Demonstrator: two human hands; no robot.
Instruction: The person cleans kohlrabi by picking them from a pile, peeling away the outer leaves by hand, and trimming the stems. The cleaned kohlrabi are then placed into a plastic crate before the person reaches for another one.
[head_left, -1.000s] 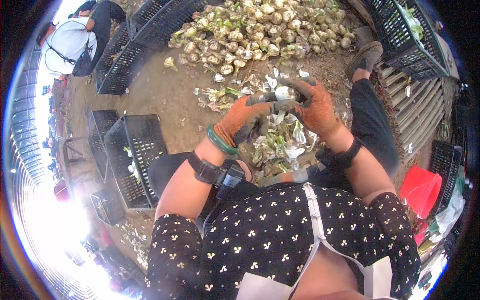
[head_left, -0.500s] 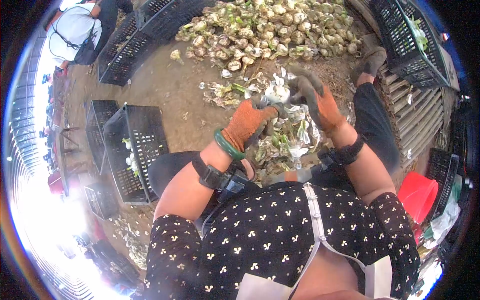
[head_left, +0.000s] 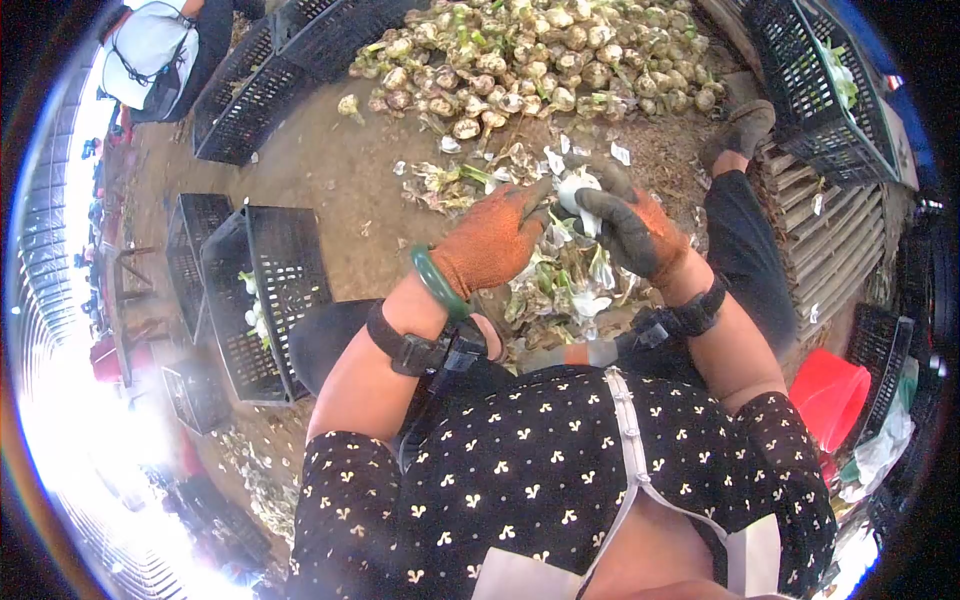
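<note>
Head view, looking down over a dotted black blouse [head_left: 560, 480] toward bare dirt ground [head_left: 330, 190].

White peeled garlic bulb [head_left: 576, 188] held up just above the heap of husks and green stalks [head_left: 565, 275], between the two gloved hands. Bulb well short of the big pile of unpeeled bulbs [head_left: 530, 55], which lies beyond it at top of view.

Right hand [head_left: 630, 230], in an orange glove with dark fingers, closed around the bulb from its right side; fingers curled tight, thumb across the front. Bulb partly hidden by this grip.

Left hand [head_left: 492, 238], orange glove, just left of the bulb; fingers loosely extended, fingertips reaching to the bulb's left edge. Contact with a strip of white skin there likely, cannot tell for certain. Green bangle [head_left: 436, 284] on that wrist, black wrist strap [head_left: 398, 340] further back along the forearm.

Left of the bulb, well apart: black plastic crate [head_left: 262, 290] on the ground, a few white bulbs inside. More black crates [head_left: 250, 85] beyond it, beside the pile. Right of the bulb: dark trouser leg [head_left: 745, 255] and worn shoe [head_left: 745, 128], then a wooden pallet [head_left: 830, 225] and a red bucket [head_left: 828, 392]. Far upper left from the bulb: another person in a white top [head_left: 150, 45], bent over.
</note>
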